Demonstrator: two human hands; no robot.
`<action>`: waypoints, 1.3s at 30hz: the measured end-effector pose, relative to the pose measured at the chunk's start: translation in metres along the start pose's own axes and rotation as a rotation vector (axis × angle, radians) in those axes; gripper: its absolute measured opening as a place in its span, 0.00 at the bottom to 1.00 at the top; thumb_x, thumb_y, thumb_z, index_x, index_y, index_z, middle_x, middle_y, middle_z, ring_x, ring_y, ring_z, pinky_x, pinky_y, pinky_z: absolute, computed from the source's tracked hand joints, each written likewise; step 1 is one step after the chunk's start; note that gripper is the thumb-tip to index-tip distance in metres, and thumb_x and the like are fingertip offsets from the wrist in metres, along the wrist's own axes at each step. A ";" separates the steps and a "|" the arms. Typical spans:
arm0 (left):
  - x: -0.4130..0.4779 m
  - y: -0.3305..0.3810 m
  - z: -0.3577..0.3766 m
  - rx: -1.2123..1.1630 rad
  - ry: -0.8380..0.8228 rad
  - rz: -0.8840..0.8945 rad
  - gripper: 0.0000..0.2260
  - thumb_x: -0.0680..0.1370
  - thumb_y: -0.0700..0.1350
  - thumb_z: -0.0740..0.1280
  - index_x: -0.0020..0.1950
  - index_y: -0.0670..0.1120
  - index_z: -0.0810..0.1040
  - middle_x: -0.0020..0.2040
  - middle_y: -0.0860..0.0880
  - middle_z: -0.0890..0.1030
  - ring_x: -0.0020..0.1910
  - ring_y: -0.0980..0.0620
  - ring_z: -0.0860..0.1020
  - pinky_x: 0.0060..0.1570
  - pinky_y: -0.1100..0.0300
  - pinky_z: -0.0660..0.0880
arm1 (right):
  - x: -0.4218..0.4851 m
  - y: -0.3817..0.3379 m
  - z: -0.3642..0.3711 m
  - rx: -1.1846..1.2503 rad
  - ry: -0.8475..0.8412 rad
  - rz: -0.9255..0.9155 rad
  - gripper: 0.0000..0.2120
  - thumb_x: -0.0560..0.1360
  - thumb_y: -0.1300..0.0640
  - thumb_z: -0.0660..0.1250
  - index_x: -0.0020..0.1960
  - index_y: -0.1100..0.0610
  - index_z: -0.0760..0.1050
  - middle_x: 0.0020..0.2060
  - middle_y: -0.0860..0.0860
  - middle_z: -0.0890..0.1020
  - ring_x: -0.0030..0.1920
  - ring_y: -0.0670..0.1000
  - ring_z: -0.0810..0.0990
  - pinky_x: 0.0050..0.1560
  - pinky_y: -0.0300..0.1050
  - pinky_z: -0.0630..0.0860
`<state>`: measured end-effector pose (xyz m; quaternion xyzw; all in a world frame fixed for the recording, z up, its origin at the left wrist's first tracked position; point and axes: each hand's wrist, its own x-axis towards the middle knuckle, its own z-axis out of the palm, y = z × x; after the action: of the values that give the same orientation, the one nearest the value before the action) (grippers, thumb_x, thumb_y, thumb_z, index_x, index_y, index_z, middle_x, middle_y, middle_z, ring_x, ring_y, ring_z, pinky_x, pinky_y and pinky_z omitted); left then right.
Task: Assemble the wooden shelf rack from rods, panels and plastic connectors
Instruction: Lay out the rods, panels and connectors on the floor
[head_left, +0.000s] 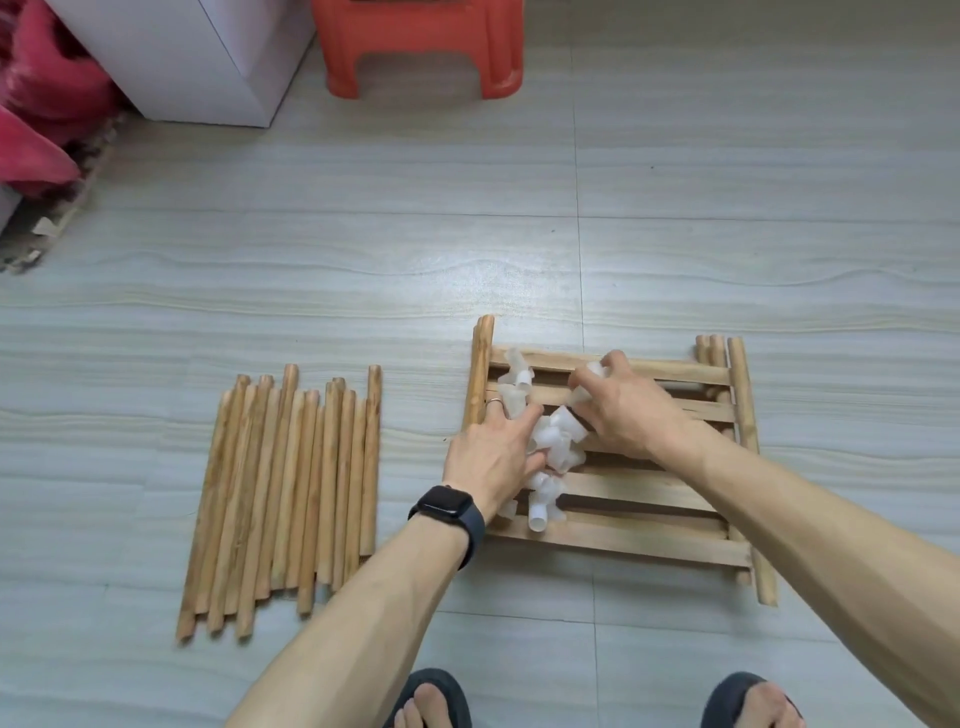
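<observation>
Bare forearms enter from bottom of frame. Black smartwatch (448, 506) on left wrist, square dark face, black band. Thin silver ring (494, 400) on finger of left grip (493, 452). Dark flip-flops (432, 677) on both feet, bottom edge, toes showing.

Bright even light, faint shadows, wide-angle bowing, slight motion blur.
</observation>
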<state>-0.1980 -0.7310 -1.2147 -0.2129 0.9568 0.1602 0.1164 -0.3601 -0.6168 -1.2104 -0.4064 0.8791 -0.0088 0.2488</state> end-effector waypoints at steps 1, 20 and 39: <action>0.002 0.003 0.000 0.000 0.007 0.012 0.18 0.82 0.56 0.61 0.69 0.53 0.63 0.59 0.42 0.72 0.46 0.37 0.79 0.36 0.51 0.70 | -0.005 0.005 0.004 0.064 0.024 0.019 0.15 0.81 0.47 0.64 0.65 0.50 0.67 0.60 0.57 0.66 0.40 0.61 0.75 0.45 0.56 0.78; -0.173 -0.167 -0.002 -0.697 0.416 -0.653 0.09 0.79 0.49 0.67 0.53 0.62 0.72 0.50 0.57 0.72 0.47 0.61 0.74 0.41 0.64 0.68 | -0.092 -0.207 0.060 0.657 -0.227 -0.218 0.12 0.78 0.42 0.69 0.59 0.45 0.75 0.54 0.46 0.79 0.50 0.47 0.82 0.54 0.49 0.79; -0.290 -0.202 0.068 -0.550 0.118 -1.112 0.22 0.81 0.62 0.57 0.75 0.69 0.60 0.74 0.52 0.61 0.53 0.47 0.78 0.47 0.55 0.72 | -0.133 -0.303 0.184 0.661 -0.604 -0.220 0.37 0.75 0.68 0.59 0.80 0.46 0.61 0.81 0.50 0.57 0.81 0.48 0.54 0.73 0.33 0.51</action>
<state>0.1579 -0.7731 -1.2450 -0.7098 0.6314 0.3042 0.0701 0.0091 -0.6896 -1.2479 -0.3804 0.6689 -0.1959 0.6079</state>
